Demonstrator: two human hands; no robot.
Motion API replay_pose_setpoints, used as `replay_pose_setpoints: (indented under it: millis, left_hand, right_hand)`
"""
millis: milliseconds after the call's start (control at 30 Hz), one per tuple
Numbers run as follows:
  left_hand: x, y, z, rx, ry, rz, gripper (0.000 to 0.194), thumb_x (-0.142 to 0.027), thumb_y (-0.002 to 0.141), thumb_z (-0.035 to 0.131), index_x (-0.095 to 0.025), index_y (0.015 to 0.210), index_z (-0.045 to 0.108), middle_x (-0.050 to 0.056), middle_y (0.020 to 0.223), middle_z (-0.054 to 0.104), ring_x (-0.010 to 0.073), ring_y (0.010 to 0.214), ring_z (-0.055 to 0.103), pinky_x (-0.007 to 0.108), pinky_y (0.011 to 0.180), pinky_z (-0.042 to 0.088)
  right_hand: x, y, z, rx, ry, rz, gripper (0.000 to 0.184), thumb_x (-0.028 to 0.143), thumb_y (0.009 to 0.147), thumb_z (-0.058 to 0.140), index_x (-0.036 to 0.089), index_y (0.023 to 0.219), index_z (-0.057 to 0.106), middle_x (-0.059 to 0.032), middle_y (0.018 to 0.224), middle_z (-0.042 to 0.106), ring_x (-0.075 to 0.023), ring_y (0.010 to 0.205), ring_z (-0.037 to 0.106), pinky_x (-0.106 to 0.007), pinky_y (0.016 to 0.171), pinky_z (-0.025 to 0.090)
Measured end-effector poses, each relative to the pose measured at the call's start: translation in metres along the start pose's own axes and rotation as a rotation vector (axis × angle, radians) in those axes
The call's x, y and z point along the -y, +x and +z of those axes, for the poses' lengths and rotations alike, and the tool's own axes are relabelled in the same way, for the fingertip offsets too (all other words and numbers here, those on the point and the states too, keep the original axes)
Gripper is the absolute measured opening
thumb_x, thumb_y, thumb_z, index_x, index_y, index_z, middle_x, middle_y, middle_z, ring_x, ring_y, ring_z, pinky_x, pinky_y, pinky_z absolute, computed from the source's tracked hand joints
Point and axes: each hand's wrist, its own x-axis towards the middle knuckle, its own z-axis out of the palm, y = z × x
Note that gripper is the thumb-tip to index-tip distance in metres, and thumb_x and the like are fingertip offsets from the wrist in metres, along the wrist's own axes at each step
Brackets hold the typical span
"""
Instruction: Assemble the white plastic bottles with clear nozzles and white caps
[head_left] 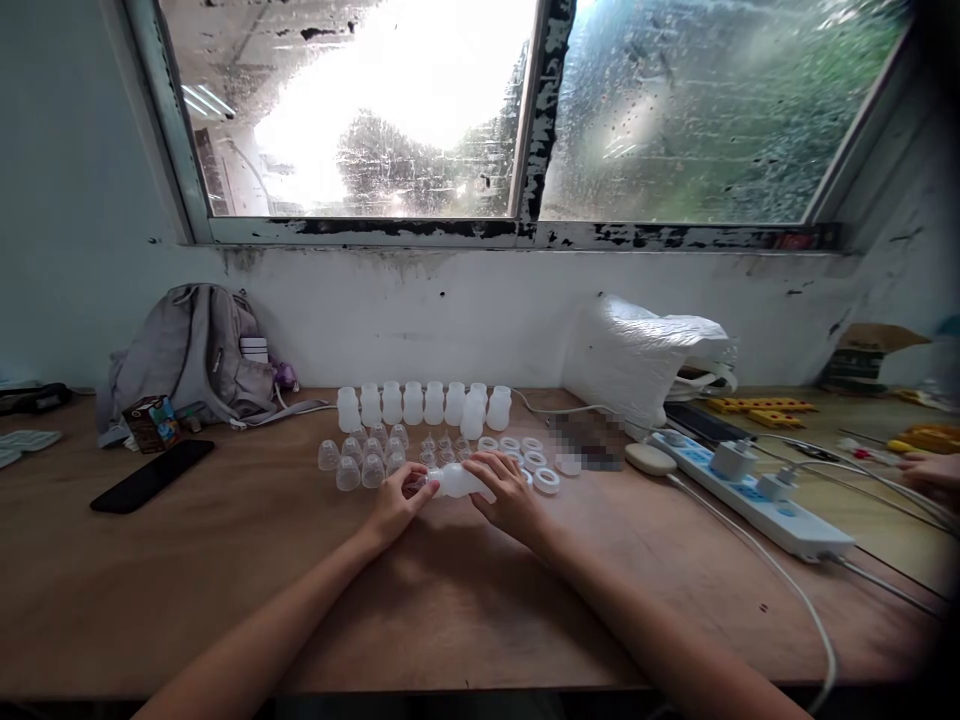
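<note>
A small frosted white baby bottle [454,480] is held on its side just above the table between both hands. My right hand [511,497] wraps around the bottle's body from the right. My left hand [399,503] pinches a clear teat at the bottle's left end; the fingers partly cover it. Just behind the hands stand several clear teats [445,446]. To the left are clear domed caps [348,474], to the right white rings [547,481], some partly hidden by my right hand. Frosted bottles [412,403] stand upright in a row at the back.
At left lie a black phone [154,476], a small box [152,422] and a grey backpack [199,350]. A white power strip [754,495] with plugs and trailing cables crosses the right side, near a white bag [637,360]. Another person's hand [934,474] shows at the far right.
</note>
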Motion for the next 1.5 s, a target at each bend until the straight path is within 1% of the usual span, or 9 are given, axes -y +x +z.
replay_pose_setpoints:
  millis: [100,300,400,533,733,900,1067,1267,1500]
  left_hand:
    - [0.0,0.0,-0.001,0.028,-0.012,-0.006,0.032,-0.042,0.073,0.051,-0.014,0.088,0.052,0.001,0.067,0.057,0.0115,0.059,0.055,0.023,0.055,0.046]
    - [-0.006,0.0,-0.004,0.061,-0.034,0.189,0.032,-0.031,0.065,0.063,-0.018,0.093,0.055,0.008,0.112,0.046,0.0185,0.099,0.05,0.027,0.078,0.044]
    - [-0.006,0.002,-0.003,-0.017,-0.12,0.067,0.033,-0.037,0.072,0.055,-0.019,0.1,0.051,0.008,0.112,0.047,0.0163,0.094,0.052,0.026,0.075,0.046]
    - [-0.001,0.005,-0.001,0.062,-0.181,-0.252,0.041,-0.049,0.072,0.048,-0.013,0.093,0.052,0.005,0.074,0.057,0.0126,0.057,0.056,0.023,0.047,0.046]
    - [-0.001,0.004,0.0,0.039,-0.213,-0.078,0.053,-0.036,0.056,0.07,-0.018,0.102,0.05,0.008,0.103,0.055,0.0168,0.089,0.056,0.025,0.073,0.047]
    - [-0.004,0.004,-0.001,0.121,-0.237,-0.353,0.048,-0.051,0.074,0.044,-0.011,0.102,0.052,0.01,0.079,0.06,0.0145,0.061,0.059,0.029,0.058,0.049]
    - [-0.002,0.004,-0.003,0.08,-0.22,-0.083,0.059,-0.032,0.056,0.07,-0.019,0.109,0.049,0.007,0.103,0.056,0.0176,0.093,0.054,0.028,0.08,0.045]
    - [0.0,0.005,-0.003,0.115,-0.212,-0.21,0.041,-0.042,0.072,0.054,-0.013,0.101,0.055,0.01,0.095,0.06,0.0187,0.086,0.057,0.033,0.075,0.047]
    - [-0.016,-0.002,-0.008,0.038,0.127,0.235,0.036,-0.029,0.067,0.062,-0.018,0.101,0.056,0.007,0.103,0.058,0.0193,0.096,0.053,0.033,0.086,0.042]
  right_hand:
    - [0.001,-0.001,-0.001,-0.009,0.01,-0.005,0.04,0.013,0.068,0.052,0.021,0.107,0.049,-0.0076,0.105,0.052,-0.024,0.1,0.043,-0.039,0.086,0.035]
    - [0.003,0.001,-0.003,0.001,0.064,0.039,0.04,0.017,0.069,0.054,0.022,0.109,0.048,-0.0069,0.104,0.051,-0.023,0.098,0.044,-0.038,0.085,0.037]
    - [0.006,0.002,-0.002,0.001,0.06,0.035,0.04,0.015,0.069,0.053,0.022,0.108,0.048,-0.007,0.105,0.051,-0.0226,0.1,0.043,-0.038,0.086,0.036]
    - [0.009,0.002,0.001,0.017,0.049,0.022,0.042,0.01,0.067,0.052,0.022,0.107,0.049,-0.007,0.105,0.051,-0.0228,0.101,0.042,-0.038,0.087,0.035]
    - [0.005,0.001,0.005,0.011,0.037,0.042,0.042,0.009,0.067,0.053,0.022,0.107,0.05,-0.0068,0.105,0.051,-0.0229,0.101,0.042,-0.039,0.087,0.035]
    - [0.004,0.001,0.004,0.006,0.02,0.025,0.041,0.012,0.068,0.056,0.022,0.107,0.05,-0.0066,0.105,0.052,-0.0227,0.1,0.043,-0.038,0.086,0.036]
    - [0.002,0.001,0.004,0.022,0.034,0.038,0.039,0.024,0.071,0.059,0.023,0.109,0.049,-0.0073,0.102,0.053,-0.0228,0.096,0.046,-0.039,0.083,0.038]
    - [0.005,0.001,0.004,0.037,0.057,0.008,0.039,0.021,0.072,0.058,0.024,0.109,0.049,-0.007,0.103,0.053,-0.0231,0.098,0.045,-0.04,0.084,0.038]
    - [0.007,0.006,-0.008,0.04,0.325,0.151,0.037,0.035,0.064,0.065,0.022,0.097,0.055,-0.0058,0.093,0.055,-0.0206,0.089,0.05,-0.035,0.078,0.042]
